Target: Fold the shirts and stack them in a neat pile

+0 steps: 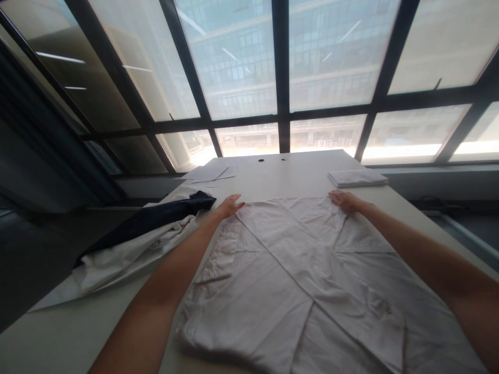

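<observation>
Both hands flat on far edge of white shirt [312,275], spread across near half of table [288,174].

Left hand [230,206] on shirt's far-left corner, right hand [343,200] on far-right corner; each grip spread, palm down, pinching nothing. Count: one shirt under the hands, one folded white stack [357,177] by the table's far right edge, one heap of dark and white garments [136,236] over the left edge, loose paper sheets [212,172] at the far left corner. Nothing lies between hands and shirt.
</observation>
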`<state>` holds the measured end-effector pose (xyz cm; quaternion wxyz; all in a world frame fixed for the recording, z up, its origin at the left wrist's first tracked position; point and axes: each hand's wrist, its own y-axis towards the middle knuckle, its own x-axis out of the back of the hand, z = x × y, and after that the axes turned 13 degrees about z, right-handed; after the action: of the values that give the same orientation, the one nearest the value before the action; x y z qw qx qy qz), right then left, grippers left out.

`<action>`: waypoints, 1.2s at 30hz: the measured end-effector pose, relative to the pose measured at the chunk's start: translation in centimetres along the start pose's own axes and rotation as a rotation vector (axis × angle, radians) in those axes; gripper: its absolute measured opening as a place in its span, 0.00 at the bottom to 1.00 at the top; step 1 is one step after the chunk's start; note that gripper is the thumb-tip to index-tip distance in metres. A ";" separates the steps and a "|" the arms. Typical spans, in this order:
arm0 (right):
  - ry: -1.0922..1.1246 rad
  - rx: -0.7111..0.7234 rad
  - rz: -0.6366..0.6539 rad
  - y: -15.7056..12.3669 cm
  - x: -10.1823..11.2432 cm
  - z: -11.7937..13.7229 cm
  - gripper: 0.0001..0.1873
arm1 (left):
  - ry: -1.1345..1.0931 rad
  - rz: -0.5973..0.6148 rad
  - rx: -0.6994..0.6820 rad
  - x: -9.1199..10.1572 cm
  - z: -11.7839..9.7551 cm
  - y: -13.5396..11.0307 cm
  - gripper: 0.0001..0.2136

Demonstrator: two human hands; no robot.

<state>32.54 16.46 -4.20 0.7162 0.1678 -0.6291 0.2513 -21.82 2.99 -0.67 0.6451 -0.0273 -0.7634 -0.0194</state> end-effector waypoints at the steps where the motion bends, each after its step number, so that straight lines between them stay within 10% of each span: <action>1: 0.005 0.029 -0.006 0.2 0.0 -0.2 0.22 | 0.003 -0.001 -0.006 -0.2 -0.1 0.4 0.25; 12: 0.088 0.163 -0.039 0.4 1.3 -0.8 0.19 | -0.026 0.076 0.013 1.0 0.5 2.0 0.15; 22: -0.056 -0.160 0.071 -0.7 4.5 1.1 0.14 | -0.116 0.143 -0.071 3.1 -0.4 0.9 0.19; 36: -0.057 -0.214 -0.266 -1.7 8.1 2.1 0.13 | -0.129 -0.179 -0.092 5.6 -2.4 -0.3 0.11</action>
<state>32.47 15.14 4.21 0.7389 0.1793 -0.6444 0.0808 -20.44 2.60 5.21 0.5885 0.0102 -0.8009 -0.1100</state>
